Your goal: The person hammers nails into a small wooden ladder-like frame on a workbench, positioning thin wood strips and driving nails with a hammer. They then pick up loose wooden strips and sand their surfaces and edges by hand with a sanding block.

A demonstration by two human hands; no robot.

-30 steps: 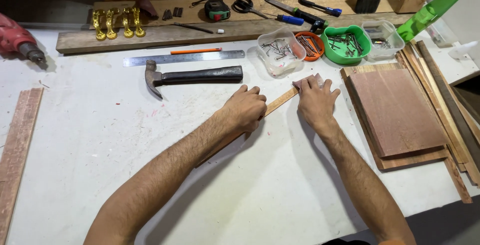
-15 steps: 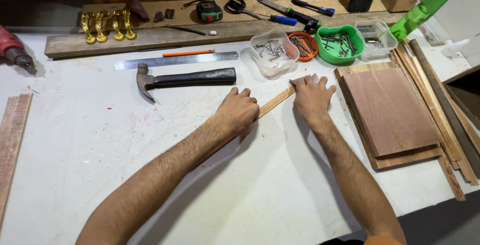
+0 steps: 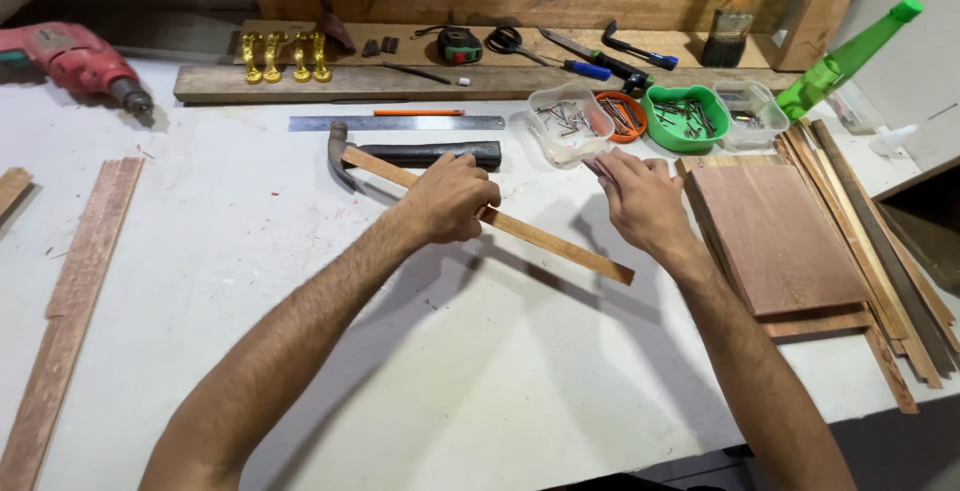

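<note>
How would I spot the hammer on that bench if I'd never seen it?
Start at the white workbench and find the long steel ruler lying near the back plank. Just in front of it lies the hammer, head to the left, partly crossed by the thin wood strip in the left hand. Its dark handle and curved metal claw mark it out.

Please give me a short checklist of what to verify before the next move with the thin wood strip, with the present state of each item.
1. Left hand has a firm grip on the strip: ok, fingers wrapped around it.
2. Right hand clear of the strip: ok, apart from it.
3. Strip end clear of the hammer: cannot tell, it overlaps the head.
4. Nail tub in reach of the right hand: ok, just beyond its fingertips.
5. Board stack clear of the strip: ok, apart.
</note>
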